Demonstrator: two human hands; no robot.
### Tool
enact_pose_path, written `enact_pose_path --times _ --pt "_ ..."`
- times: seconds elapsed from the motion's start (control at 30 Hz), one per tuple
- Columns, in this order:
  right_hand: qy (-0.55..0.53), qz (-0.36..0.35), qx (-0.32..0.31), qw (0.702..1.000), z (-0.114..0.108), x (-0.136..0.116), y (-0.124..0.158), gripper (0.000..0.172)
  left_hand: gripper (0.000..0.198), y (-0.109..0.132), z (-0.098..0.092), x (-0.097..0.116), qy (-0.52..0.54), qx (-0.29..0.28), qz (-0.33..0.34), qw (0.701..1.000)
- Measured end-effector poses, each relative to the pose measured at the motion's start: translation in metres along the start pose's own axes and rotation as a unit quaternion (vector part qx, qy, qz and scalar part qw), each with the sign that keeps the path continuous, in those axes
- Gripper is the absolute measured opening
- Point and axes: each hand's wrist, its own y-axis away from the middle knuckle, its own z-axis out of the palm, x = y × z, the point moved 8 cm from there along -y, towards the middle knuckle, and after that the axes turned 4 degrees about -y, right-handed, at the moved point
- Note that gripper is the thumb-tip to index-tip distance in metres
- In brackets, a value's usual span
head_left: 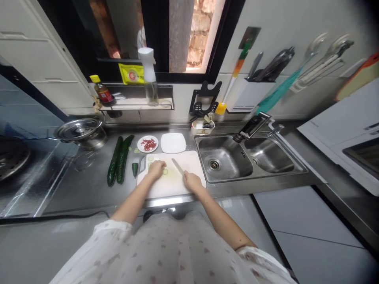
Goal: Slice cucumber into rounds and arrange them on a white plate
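Note:
My right hand is wrapped round the handle of a kitchen knife, whose blade points up and left over the white cutting board. On the left part of the board, my left hand has its fingers curled down; what lies under them is hidden. A thin cucumber slice lies just right of its fingertips, and another slice lies behind the hand. Left of the board are a cut cucumber end and two whole cucumbers side by side.
Behind the board stand a small plate of chopped red pieces and a white square plate. A double sink with a black faucet is at the right. A lidded steel pot stands at the left. Above runs a shelf with bottles.

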Motion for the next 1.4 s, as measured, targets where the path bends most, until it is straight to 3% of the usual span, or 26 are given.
enact_pose_path --times 0.17,0.37,0.57,0.77,1.4 --pt "0.005 0.000 0.010 1.000 -0.002 0.001 0.000 0.032 0.013 0.005 0.004 -0.017 -0.013 -0.015 -0.078 0.997" --pt "0.011 -0.016 -0.008 1.000 -0.007 -0.004 0.006 0.034 0.012 0.006 0.006 -0.021 -0.012 -0.015 -0.117 0.993" --pt "0.030 -0.057 -0.023 0.998 -0.003 -0.016 0.030 0.038 0.015 0.004 0.007 -0.026 -0.018 -0.032 -0.146 0.989" --pt "0.058 -0.069 -0.046 0.995 0.001 -0.021 0.042 0.038 0.018 0.002 0.009 -0.026 -0.036 -0.043 -0.155 0.986" --pt "0.070 -0.069 -0.067 0.993 0.007 -0.023 0.042 0.033 0.019 0.003 0.007 -0.025 -0.037 -0.050 -0.154 0.986"
